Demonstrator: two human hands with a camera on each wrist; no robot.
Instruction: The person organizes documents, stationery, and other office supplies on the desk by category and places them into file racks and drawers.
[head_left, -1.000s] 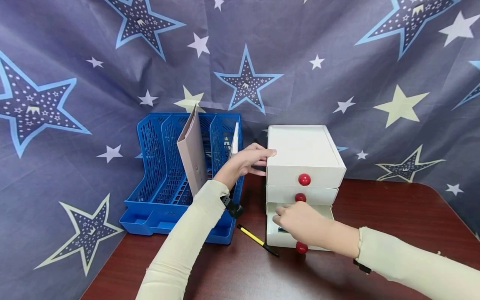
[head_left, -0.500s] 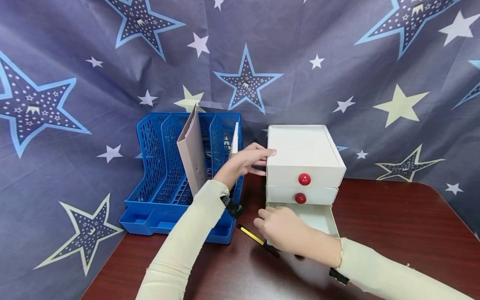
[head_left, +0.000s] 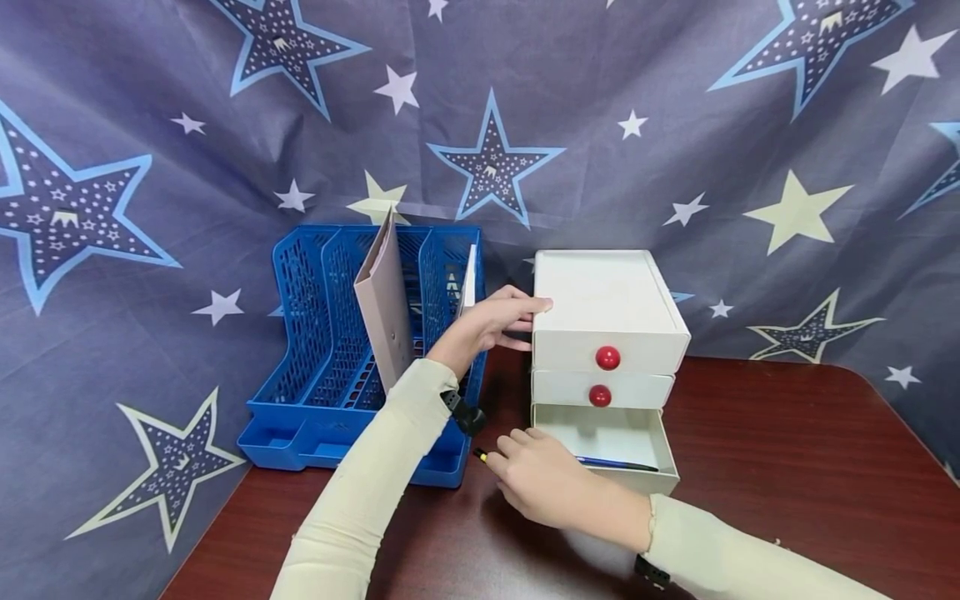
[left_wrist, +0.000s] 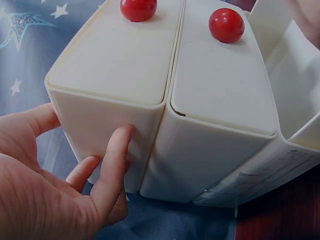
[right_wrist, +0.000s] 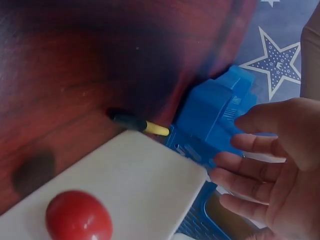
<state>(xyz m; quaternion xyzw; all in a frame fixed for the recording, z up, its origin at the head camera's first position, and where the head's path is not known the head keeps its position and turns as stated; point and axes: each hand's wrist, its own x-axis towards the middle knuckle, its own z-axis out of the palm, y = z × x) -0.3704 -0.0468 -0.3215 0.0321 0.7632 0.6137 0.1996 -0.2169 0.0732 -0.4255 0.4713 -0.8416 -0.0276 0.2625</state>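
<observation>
My left hand (head_left: 501,321) rests against the white drawer unit (head_left: 600,292), thumb at its top edge and fingers on its side; the left wrist view shows these fingers (left_wrist: 112,165) touching the wall. My right hand (head_left: 543,479) is low over the table, left of the pulled-out bottom drawer (head_left: 637,429). It covers most of a yellow-and-black pen (head_left: 481,456) in the head view. In the right wrist view its fingers are loosely spread and apart from the pen (right_wrist: 156,128), which lies on the table. A blue pen (head_left: 618,463) lies inside the bottom drawer.
A blue file rack (head_left: 300,412) stands left of the drawers, holding a pinkish folder (head_left: 386,312) and a white item (head_left: 470,279). Red knobs (head_left: 607,358) stick out from the drawer fronts. A star-patterned cloth (head_left: 600,183) hangs behind the dark red table (head_left: 787,450).
My right hand has moved left and down from over the open drawer to the yellow-and-black pen. The blue pen in the drawer now shows. My left hand has stayed put.
</observation>
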